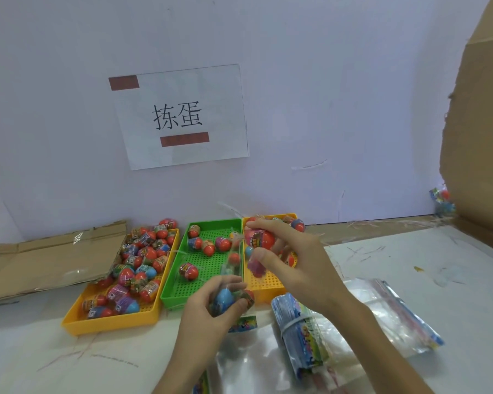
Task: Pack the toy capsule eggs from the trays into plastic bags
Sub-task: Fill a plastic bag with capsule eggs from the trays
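Observation:
My left hand point(208, 311) grips a clear plastic bag point(234, 268) by its lower part, where a blue capsule egg point(223, 300) and another egg sit inside. The bag stands upright with its mouth near the trays. My right hand point(293, 260) holds a red and pink capsule egg point(259, 237) in its fingertips just above and right of the bag's mouth. The left yellow tray point(77, 322) is heaped with eggs. A green tray point(177, 297) holds several eggs. The right yellow tray point(268, 282) is mostly hidden behind my right hand.
A banded bundle of printed plastic bags point(302, 334) and loose clear bags point(387, 311) lie on the table at the lower right. Flattened cardboard point(49, 257) lies to the left, a large cardboard box point(478, 132) stands at the right, and a paper sign point(180, 118) hangs on the wall.

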The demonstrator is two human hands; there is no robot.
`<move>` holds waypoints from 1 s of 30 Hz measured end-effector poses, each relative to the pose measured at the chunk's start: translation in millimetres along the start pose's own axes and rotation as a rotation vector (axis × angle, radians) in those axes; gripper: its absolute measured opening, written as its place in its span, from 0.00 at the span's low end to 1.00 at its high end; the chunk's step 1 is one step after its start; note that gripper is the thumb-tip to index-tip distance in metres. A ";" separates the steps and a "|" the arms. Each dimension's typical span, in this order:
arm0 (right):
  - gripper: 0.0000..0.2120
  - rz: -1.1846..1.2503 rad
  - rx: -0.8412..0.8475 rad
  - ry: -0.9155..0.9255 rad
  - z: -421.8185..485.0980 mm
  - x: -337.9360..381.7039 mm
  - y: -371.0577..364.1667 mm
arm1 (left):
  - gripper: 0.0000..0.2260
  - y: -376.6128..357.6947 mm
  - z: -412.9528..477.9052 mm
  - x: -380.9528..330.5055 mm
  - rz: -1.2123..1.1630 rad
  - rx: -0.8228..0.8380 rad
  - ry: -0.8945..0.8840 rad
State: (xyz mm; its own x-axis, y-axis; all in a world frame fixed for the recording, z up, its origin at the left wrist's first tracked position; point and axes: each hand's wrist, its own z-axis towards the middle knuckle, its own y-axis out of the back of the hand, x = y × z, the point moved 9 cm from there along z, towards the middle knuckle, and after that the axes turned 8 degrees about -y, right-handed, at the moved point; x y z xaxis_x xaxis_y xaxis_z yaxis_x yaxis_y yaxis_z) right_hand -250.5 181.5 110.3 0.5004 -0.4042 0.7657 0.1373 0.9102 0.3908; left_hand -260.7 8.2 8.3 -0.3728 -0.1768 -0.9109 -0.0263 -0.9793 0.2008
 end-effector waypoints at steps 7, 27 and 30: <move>0.16 0.051 -0.072 -0.013 3.2 3.6 7.2 | 0.13 0.4 0.0 6.7 -0.102 -0.012 0.061; 0.11 -0.079 -0.147 0.013 0.7 6.8 3.1 | 0.16 -7.0 -0.3 -1.7 -0.143 0.056 0.016; 0.10 -0.128 -0.132 0.029 0.3 7.0 -1.9 | 0.16 -4.9 -0.3 -4.0 -0.163 0.035 0.020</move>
State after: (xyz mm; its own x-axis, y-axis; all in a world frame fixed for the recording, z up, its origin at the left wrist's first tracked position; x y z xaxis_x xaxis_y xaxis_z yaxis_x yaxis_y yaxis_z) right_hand -247.6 176.9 115.1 0.4955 -0.5164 0.6984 0.3113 0.8562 0.4122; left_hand -258.8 13.7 10.8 -0.3423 -0.0186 -0.9394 -0.1173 -0.9911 0.0624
